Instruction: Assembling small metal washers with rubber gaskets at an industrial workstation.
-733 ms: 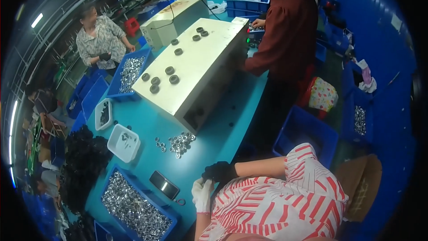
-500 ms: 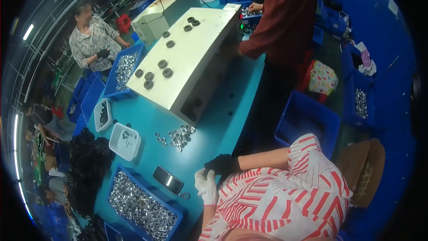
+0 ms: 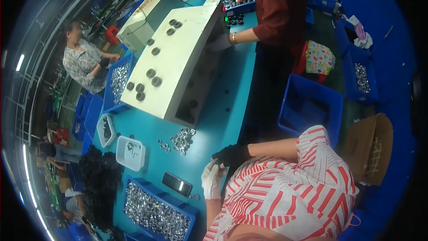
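Observation:
My left hand point(image 3: 211, 179), in a white glove, is closed with its fingertips against those of my right hand point(image 3: 232, 155), in a black glove with bare-looking fingertips. The two meet in front of my striped shirt, over the table's near edge. Something small and dark seems pinched between them, but it is too small to make out. Nearest to my hands on the teal table point(image 3: 209, 129) lie a phone point(image 3: 177, 184) and a small reddish ring point(image 3: 195, 197). A loose cluster of small shiny metal rings point(image 3: 183, 140) sits beyond them.
A blue bin of metal parts point(image 3: 156, 209) stands at near left, two white trays point(image 3: 130, 153) behind it. Black rings point(image 3: 156, 81) sit on a cream machine point(image 3: 178, 49). A co-worker in dark red point(image 3: 281, 13) reaches under it. An open blue bin point(image 3: 310, 105) stands at right.
The head view has shifted, so the table things appear further right. My hands stay together, with the fingertips now more raised. The co-worker's near arm has changed pose; its gloved hand now shows at the machine.

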Motion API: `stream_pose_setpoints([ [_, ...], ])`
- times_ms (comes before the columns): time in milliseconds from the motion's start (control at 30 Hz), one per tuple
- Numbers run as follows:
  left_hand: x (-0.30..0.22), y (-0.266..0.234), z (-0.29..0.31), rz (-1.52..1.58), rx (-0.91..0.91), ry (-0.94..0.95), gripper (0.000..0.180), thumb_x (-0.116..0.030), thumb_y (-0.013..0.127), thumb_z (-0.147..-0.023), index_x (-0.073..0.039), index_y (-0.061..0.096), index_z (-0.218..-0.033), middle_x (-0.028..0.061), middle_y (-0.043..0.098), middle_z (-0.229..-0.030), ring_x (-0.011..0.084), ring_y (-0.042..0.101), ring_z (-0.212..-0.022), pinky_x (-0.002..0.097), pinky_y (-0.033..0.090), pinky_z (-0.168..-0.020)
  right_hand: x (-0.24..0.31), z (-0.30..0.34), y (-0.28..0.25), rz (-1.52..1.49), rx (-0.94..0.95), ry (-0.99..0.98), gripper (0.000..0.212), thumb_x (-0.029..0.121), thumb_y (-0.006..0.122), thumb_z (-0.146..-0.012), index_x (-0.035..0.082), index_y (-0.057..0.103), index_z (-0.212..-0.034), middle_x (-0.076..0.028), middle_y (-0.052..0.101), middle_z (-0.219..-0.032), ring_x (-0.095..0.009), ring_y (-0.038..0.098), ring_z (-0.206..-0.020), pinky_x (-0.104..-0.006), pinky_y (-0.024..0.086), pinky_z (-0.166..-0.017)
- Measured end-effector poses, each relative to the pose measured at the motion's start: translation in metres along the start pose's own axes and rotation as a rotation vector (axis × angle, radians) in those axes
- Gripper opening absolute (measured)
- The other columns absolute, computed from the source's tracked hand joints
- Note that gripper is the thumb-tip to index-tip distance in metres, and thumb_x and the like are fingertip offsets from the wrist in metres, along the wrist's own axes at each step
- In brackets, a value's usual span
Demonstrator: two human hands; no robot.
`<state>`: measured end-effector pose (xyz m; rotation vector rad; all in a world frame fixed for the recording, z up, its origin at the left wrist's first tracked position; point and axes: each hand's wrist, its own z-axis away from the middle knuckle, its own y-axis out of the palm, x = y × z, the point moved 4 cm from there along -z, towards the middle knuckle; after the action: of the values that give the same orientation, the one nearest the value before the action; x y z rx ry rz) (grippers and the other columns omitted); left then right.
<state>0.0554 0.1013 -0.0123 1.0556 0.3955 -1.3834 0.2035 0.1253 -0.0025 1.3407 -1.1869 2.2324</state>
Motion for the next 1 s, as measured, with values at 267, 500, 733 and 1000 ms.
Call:
stream_pose_setpoints([
  [267,-0.004,0.024,-0.009,-0.031,-0.131,0.093,0.034,-0.011,0.058,-0.087,0.007,0.052,-0.115,0.0124,0.062,-0.098,0.0165,0.061,-0.079,0.0274,0.052,-0.069,0.002,0.010,-0.008,0.299,-0.156,-0.002,0.043,0.031,0.064,-0.077,0.014,0.052,-0.115,-0.010,0.062,-0.105,-0.030,0.063,-0.090,-0.0404,0.049,-0.076],
  [500,0.011,0.007,-0.019,-0.125,-0.027,0.033,0.036,-0.011,0.058,-0.086,0.009,0.051,-0.115,0.0126,0.063,-0.098,0.0181,0.062,-0.079,0.0299,0.053,-0.070,0.010,0.012,-0.006,0.374,-0.099,-0.012,0.035,0.020,0.064,-0.077,0.012,0.061,-0.111,-0.011,0.066,-0.099,-0.028,0.065,-0.088,-0.0398,0.052,-0.075],
  [733,0.018,-0.002,-0.007,-0.070,-0.019,-0.027,0.034,-0.012,0.058,-0.087,0.009,0.053,-0.114,0.0099,0.062,-0.093,0.0150,0.059,-0.075,0.0277,0.051,-0.068,0.012,0.013,0.003,0.233,-0.103,-0.054,0.025,0.024,0.064,-0.073,0.010,0.060,-0.093,-0.011,0.065,-0.091,-0.030,0.063,-0.086,-0.0411,0.050,-0.073],
  [1000,0.006,0.006,-0.010,0.541,-0.052,0.029,0.037,-0.009,0.053,-0.092,0.001,0.045,-0.126,0.0165,0.058,-0.107,0.0211,0.061,-0.090,0.0263,0.053,-0.070,0.003,0.007,-0.013,-0.144,-0.264,-0.268,0.039,0.028,0.055,-0.088,0.007,0.054,-0.122,-0.018,0.056,-0.112,-0.030,0.055,-0.105,-0.0371,0.042,-0.091],
])
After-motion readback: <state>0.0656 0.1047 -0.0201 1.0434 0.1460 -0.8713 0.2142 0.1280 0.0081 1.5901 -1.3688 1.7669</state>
